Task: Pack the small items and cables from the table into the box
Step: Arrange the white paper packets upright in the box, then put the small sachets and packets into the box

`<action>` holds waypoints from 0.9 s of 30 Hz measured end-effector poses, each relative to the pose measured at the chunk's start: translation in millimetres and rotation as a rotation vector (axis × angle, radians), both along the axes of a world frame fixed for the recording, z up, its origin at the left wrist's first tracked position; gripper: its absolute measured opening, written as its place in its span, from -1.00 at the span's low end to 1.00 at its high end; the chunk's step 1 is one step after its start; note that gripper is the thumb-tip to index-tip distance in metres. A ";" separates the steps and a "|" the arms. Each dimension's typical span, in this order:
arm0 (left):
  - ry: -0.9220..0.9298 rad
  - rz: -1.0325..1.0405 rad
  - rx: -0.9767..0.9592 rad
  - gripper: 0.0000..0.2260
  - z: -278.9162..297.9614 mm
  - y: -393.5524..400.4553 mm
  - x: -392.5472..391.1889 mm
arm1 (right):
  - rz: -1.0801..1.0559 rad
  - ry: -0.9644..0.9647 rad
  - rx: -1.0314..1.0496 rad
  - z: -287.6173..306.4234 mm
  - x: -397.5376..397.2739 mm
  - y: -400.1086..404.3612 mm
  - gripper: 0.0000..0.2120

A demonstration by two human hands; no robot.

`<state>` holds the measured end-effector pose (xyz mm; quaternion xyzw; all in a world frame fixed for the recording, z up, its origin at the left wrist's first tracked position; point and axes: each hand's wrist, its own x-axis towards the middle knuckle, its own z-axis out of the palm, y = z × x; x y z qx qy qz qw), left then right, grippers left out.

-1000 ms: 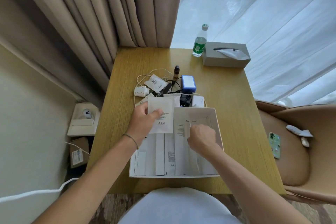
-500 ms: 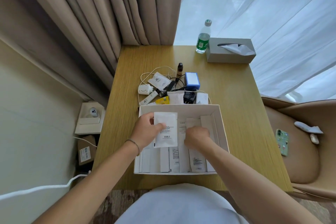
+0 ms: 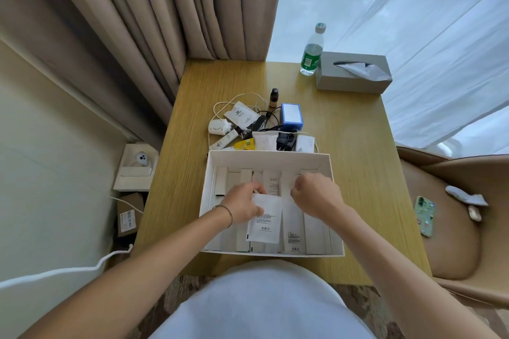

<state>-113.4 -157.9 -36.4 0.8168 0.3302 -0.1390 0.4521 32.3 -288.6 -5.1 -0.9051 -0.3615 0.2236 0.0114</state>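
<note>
Beige curtains [image 3: 154, 36] and a sheer white drape frame the wooden table [image 3: 358, 162] we are working at, with a tan chair [image 3: 454, 228] to our right carrying a phone [image 3: 425, 216]; at the table's far corner stand a grey tissue box [image 3: 354, 74] and a green-labelled water bottle [image 3: 311, 53]; none of these belong to the job.

Nearest us sits the white box [image 3: 268, 155], already lined with upright white cartons; compared with a second ago, the white sachet [image 3: 264, 224] has travelled from above the box's far left rim down to the near middle, and now lies flat across the carton tops inside the box; our left hand [image 3: 243, 205] has come with it and pinches its upper left edge between thumb and fingers; our right hand [image 3: 316, 197] has shifted up toward the far right of the box, fingers curled, though we cannot tell whether it grips a carton or nothing.

We judge one sachet is all but packed, needing only release; the rest remains beyond the far wall: a blue case [image 3: 291, 117], a white charger [image 3: 219, 127] with its white cable [image 3: 234, 99], black cables [image 3: 268, 118], a second sachet [image 3: 242, 114], a small white tube [image 3: 227, 140], a yellow packet [image 3: 244, 144] and a brown dropper bottle [image 3: 274, 98].
</note>
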 end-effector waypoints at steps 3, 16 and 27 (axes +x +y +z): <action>0.040 -0.061 0.015 -0.74 -14.0 -11.3 3.0 | 0.014 0.009 0.080 7.1 -4.7 -5.1 -0.75; 0.188 -0.549 0.725 -0.67 -33.2 -28.8 2.8 | -0.040 0.087 0.335 30.0 -0.4 -5.0 -0.81; -0.304 -0.085 0.499 -0.80 43.3 -15.7 16.6 | -0.104 0.112 0.434 50.1 58.9 47.3 -0.81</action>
